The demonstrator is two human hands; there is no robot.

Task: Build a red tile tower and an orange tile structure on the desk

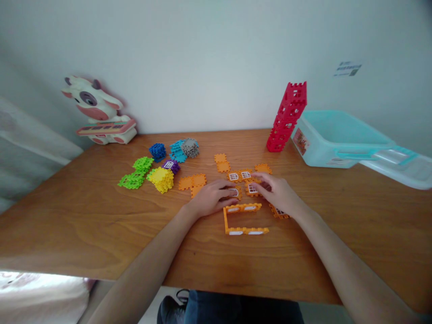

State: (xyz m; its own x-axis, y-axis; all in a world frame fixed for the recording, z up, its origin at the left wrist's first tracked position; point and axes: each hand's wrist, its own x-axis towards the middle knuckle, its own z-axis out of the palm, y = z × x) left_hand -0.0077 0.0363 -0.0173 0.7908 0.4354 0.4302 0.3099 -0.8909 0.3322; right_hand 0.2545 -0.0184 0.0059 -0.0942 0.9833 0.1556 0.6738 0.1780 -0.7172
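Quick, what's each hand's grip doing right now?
Left hand: grip curled over an orange window piece; cannot tell if holding it.
Right hand: grip curled over a second orange window piece; cannot tell if holding it.

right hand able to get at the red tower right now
Probably yes. The right hand sits just in front of the red tower, and only flat orange pieces lie between them, low enough to pass over; the blue bin stands beside the tower, not in the way.

The person's forearms [145, 263] reach forward, the left hand [211, 198] and right hand [276, 193] palm down, close together, fingers curled slightly toward each other.
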